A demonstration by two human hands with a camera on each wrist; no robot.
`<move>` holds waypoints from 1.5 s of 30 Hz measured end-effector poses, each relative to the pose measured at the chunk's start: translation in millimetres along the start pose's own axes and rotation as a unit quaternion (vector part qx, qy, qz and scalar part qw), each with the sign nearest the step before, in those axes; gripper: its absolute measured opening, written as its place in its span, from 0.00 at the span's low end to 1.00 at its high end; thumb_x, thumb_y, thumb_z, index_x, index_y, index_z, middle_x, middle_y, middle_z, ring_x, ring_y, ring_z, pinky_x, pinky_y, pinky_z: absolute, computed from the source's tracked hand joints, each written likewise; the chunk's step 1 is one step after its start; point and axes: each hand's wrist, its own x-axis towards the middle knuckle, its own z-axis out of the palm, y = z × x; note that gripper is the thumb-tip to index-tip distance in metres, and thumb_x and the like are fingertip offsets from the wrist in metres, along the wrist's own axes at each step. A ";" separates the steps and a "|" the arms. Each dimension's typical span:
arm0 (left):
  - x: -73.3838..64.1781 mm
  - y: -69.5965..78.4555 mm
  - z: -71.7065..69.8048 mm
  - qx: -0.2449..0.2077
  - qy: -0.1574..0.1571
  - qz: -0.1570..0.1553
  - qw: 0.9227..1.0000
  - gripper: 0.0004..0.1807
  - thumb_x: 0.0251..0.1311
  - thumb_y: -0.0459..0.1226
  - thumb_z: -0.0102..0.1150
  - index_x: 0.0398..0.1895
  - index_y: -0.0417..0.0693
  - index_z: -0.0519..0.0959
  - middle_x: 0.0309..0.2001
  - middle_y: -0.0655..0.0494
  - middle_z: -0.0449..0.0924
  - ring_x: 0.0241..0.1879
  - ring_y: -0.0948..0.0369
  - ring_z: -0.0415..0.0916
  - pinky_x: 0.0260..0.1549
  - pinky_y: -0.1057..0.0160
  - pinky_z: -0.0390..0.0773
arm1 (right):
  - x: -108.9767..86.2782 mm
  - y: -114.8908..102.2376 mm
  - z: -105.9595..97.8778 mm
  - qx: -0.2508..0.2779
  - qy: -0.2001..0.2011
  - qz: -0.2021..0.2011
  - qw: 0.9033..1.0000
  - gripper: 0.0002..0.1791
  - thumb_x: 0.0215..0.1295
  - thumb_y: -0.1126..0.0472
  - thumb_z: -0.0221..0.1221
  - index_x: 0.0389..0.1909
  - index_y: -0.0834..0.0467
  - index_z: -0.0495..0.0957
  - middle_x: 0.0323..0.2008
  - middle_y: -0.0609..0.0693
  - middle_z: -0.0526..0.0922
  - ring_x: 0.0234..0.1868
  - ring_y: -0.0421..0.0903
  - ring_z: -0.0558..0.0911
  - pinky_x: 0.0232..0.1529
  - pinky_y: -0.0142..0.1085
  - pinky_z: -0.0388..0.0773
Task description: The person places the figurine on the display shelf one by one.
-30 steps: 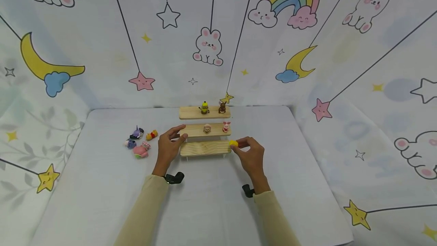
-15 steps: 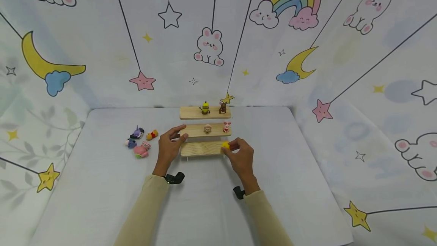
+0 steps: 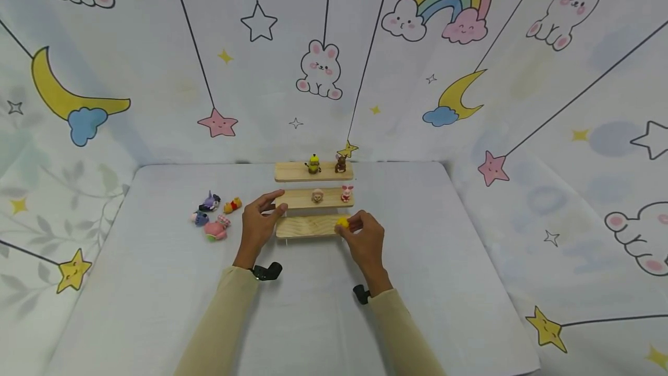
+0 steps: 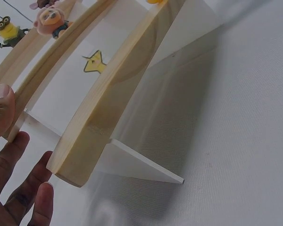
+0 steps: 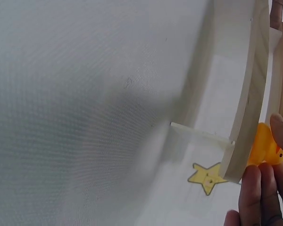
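Observation:
A three-tier wooden display shelf [image 3: 308, 227] with clear supports stands on the white table. My right hand [image 3: 368, 242] pinches a small yellow rubber duck [image 5: 260, 145] between thumb and fingers. The duck is at the right end of the lowest tier; in the right wrist view it appears to touch the board. My left hand [image 3: 256, 230] grips the left end of the middle tier, thumb above and fingers below. That tier bears a lion-like figurine [image 4: 51, 21] and a pink piglet figurine [image 3: 347, 194]. A minion figurine [image 3: 313, 165] and a brown figurine [image 3: 341, 164] stand on the top tier.
Left of the shelf lie several small toys: a purple-and-grey figurine [image 3: 210, 202], a blue one [image 3: 199, 219], a pink one [image 3: 215, 230] and a yellow-and-red bear figurine [image 3: 232, 205]. A patterned cloth backdrop [image 3: 261, 86] rises behind the table [image 3: 313, 318].
My right hand has moved left with the rubber duck, from beside the lowest tier to over its right end. The left hand has stayed on the middle tier.

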 end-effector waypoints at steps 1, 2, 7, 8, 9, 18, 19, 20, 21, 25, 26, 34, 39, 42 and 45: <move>0.3 -0.6 -0.1 0.001 0.000 0.001 1.000 0.24 0.65 0.50 0.74 0.64 0.60 0.85 0.64 0.56 0.86 0.57 0.51 0.84 0.45 0.75 0.77 | 0.2 0.3 0.3 0.000 -0.002 0.000 1.000 0.20 0.49 0.56 0.85 0.34 0.55 0.81 0.33 0.49 0.86 0.34 0.44 0.84 0.37 0.37 0.82; 0.4 -0.9 -0.2 0.002 0.000 0.001 1.000 0.24 0.65 0.50 0.74 0.64 0.61 0.86 0.64 0.56 0.86 0.57 0.51 0.84 0.45 0.76 0.77 | 0.4 0.5 0.5 -0.001 -0.003 -0.001 1.000 0.21 0.49 0.56 0.85 0.34 0.55 0.82 0.33 0.50 0.86 0.34 0.44 0.84 0.38 0.37 0.82; 0.5 -1.1 -0.3 0.003 -0.001 0.002 1.000 0.24 0.65 0.50 0.74 0.63 0.61 0.86 0.64 0.56 0.86 0.57 0.50 0.84 0.45 0.76 0.77 | -0.5 0.4 -1.5 -0.001 -0.003 -0.002 1.000 0.22 0.48 0.53 0.85 0.37 0.55 0.83 0.32 0.49 0.86 0.34 0.44 0.83 0.37 0.36 0.82; 0.6 -1.0 0.0 0.004 -0.001 0.001 1.000 0.24 0.65 0.50 0.74 0.63 0.61 0.86 0.64 0.56 0.86 0.58 0.50 0.84 0.45 0.76 0.77 | -0.9 0.0 -2.8 0.002 -0.002 -0.003 1.000 0.23 0.47 0.53 0.85 0.37 0.55 0.83 0.32 0.49 0.86 0.34 0.44 0.83 0.37 0.36 0.82; 0.6 -0.8 0.1 0.004 -0.001 0.001 1.000 0.24 0.65 0.50 0.74 0.63 0.61 0.86 0.64 0.56 0.86 0.58 0.50 0.84 0.45 0.76 0.77 | -1.0 -0.4 -4.2 0.005 -0.001 -0.004 1.000 0.23 0.47 0.52 0.85 0.38 0.55 0.83 0.31 0.49 0.86 0.33 0.44 0.83 0.36 0.35 0.82; 0.9 -1.4 -0.8 0.007 -0.001 0.003 1.000 0.23 0.66 0.49 0.73 0.63 0.61 0.86 0.64 0.57 0.86 0.58 0.50 0.84 0.46 0.75 0.77 | 13.8 0.1 -20.7 0.052 0.033 -0.002 0.998 0.24 0.52 0.48 0.82 0.45 0.56 0.87 0.33 0.49 0.87 0.36 0.46 0.84 0.37 0.43 0.82; 1.0 -1.6 -0.8 0.007 -0.001 0.002 1.000 0.23 0.66 0.50 0.73 0.63 0.61 0.86 0.64 0.57 0.86 0.58 0.50 0.84 0.46 0.75 0.77 | 17.3 1.4 -22.3 0.054 0.028 -0.001 0.998 0.25 0.54 0.47 0.81 0.48 0.56 0.87 0.35 0.49 0.87 0.38 0.46 0.84 0.40 0.46 0.83; 1.1 -2.1 -0.9 0.008 -0.001 0.001 1.000 0.23 0.66 0.50 0.73 0.63 0.62 0.86 0.64 0.57 0.86 0.58 0.50 0.84 0.46 0.75 0.77 | 20.9 3.1 -23.8 0.056 0.021 0.000 0.998 0.25 0.56 0.48 0.81 0.50 0.54 0.87 0.38 0.50 0.87 0.40 0.47 0.85 0.44 0.49 0.84; 1.0 -2.2 -1.0 0.009 -0.002 0.001 1.000 0.24 0.66 0.50 0.73 0.64 0.62 0.85 0.64 0.57 0.86 0.58 0.50 0.84 0.46 0.75 0.77 | 24.6 5.0 -24.8 0.058 0.012 -0.001 0.998 0.25 0.57 0.50 0.80 0.53 0.53 0.86 0.40 0.50 0.88 0.42 0.49 0.85 0.48 0.52 0.85; -3.8 14.6 -2.0 0.008 -0.008 -0.014 1.000 0.24 0.69 0.44 0.72 0.66 0.53 0.84 0.66 0.51 0.84 0.60 0.46 0.83 0.45 0.76 0.76 | 38.3 8.9 -29.2 0.067 -0.044 0.013 0.997 0.27 0.62 0.51 0.77 0.62 0.48 0.84 0.50 0.53 0.88 0.49 0.53 0.87 0.57 0.57 0.83; -3.8 15.4 -1.9 0.009 -0.009 -0.017 1.000 0.24 0.69 0.43 0.71 0.66 0.51 0.84 0.66 0.49 0.84 0.60 0.45 0.82 0.45 0.77 0.76 | 41.2 9.6 -29.8 0.067 -0.057 0.016 0.996 0.26 0.63 0.51 0.76 0.63 0.46 0.84 0.52 0.53 0.88 0.50 0.53 0.87 0.58 0.57 0.83; 1.7 -0.1 -0.8 0.013 -0.008 -0.010 1.000 0.25 0.69 0.44 0.72 0.68 0.54 0.83 0.67 0.52 0.83 0.62 0.46 0.82 0.46 0.76 0.75 | 59.5 12.4 -27.6 0.074 -0.125 0.020 0.989 0.21 0.66 0.48 0.73 0.59 0.45 0.86 0.57 0.46 0.89 0.51 0.49 0.88 0.59 0.51 0.84; 1.3 0.3 -2.9 0.012 -0.010 0.006 1.000 0.24 0.67 0.47 0.73 0.65 0.58 0.85 0.65 0.55 0.85 0.60 0.48 0.83 0.45 0.76 0.76 | 64.0 11.9 -24.8 0.070 -0.143 0.030 0.987 0.20 0.66 0.50 0.73 0.57 0.47 0.87 0.58 0.47 0.88 0.51 0.50 0.89 0.57 0.51 0.85; 1.2 -0.1 -3.2 0.014 -0.011 0.011 1.000 0.24 0.66 0.50 0.73 0.63 0.60 0.86 0.64 0.56 0.86 0.59 0.49 0.84 0.46 0.73 0.78 | 65.0 11.2 -24.1 0.063 -0.142 0.041 0.987 0.19 0.66 0.51 0.74 0.56 0.47 0.88 0.56 0.49 0.89 0.50 0.51 0.88 0.52 0.50 0.86; 1.6 -1.2 -3.3 0.028 -0.011 0.012 0.999 0.24 0.65 0.52 0.73 0.63 0.61 0.86 0.64 0.57 0.86 0.59 0.51 0.83 0.49 0.66 0.80 | 65.7 11.0 -23.1 0.060 -0.136 0.050 0.988 0.18 0.65 0.52 0.75 0.55 0.46 0.88 0.54 0.50 0.89 0.48 0.51 0.87 0.50 0.49 0.86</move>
